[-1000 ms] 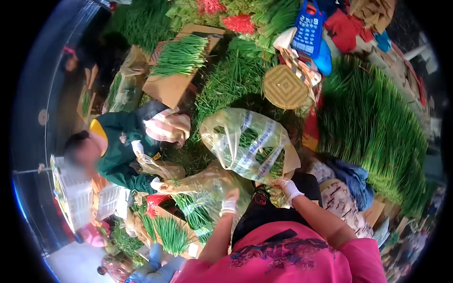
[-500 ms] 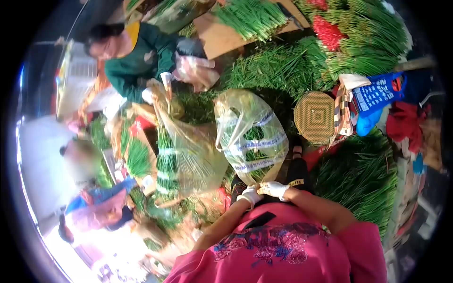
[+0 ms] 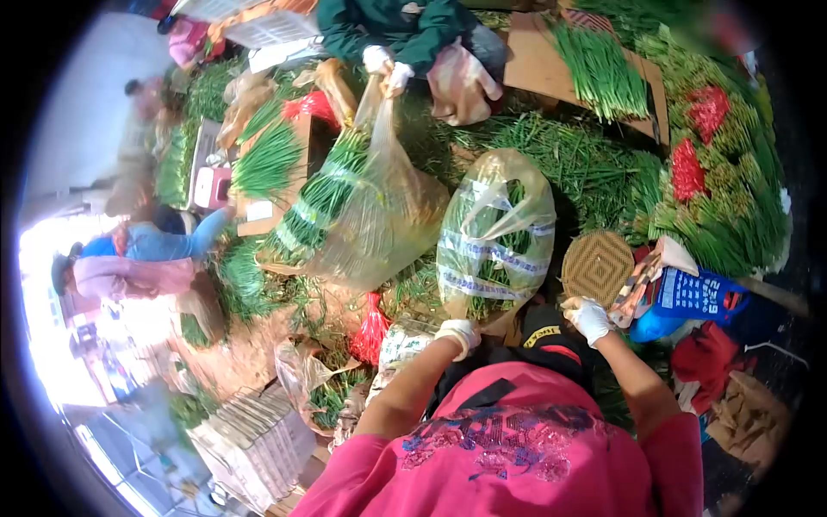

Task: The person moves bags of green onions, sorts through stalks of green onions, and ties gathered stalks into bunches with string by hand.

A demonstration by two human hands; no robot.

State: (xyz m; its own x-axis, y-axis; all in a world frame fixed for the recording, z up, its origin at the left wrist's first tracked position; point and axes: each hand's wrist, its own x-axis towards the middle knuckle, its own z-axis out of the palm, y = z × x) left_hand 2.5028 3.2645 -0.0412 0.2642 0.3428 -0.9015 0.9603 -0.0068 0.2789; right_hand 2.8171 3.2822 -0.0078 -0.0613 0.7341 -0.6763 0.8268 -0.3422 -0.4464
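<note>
A clear plastic bag [image 3: 495, 237] with printed bands, filled with green stalks, stands in front of my body. My left hand [image 3: 457, 333], in a white glove, is closed on the bag's near end. My right hand [image 3: 588, 320], also gloved, is off the bag, beside the round woven seat [image 3: 598, 267], with its fingers partly spread and nothing visible in them. Farther left, a co-worker in a green top [image 3: 392, 26] holds up the top of another clear bag [image 3: 379, 220] with both gloved hands. Bundled green stalks [image 3: 332, 185] show in that bag.
Cut stalks lie on a board [image 3: 525, 65] at the back, beside large green piles [image 3: 732, 185] with red wraps. A blue bag [image 3: 698, 297] is at the right. Two co-workers in blue [image 3: 164, 244] and pink [image 3: 129, 276] are at the left. White stacked packages [image 3: 254, 448] stand lower left.
My right hand has left the bag's near end and moved right. My left hand remains there. The view has turned, and the co-worker's bag now appears more tilted.
</note>
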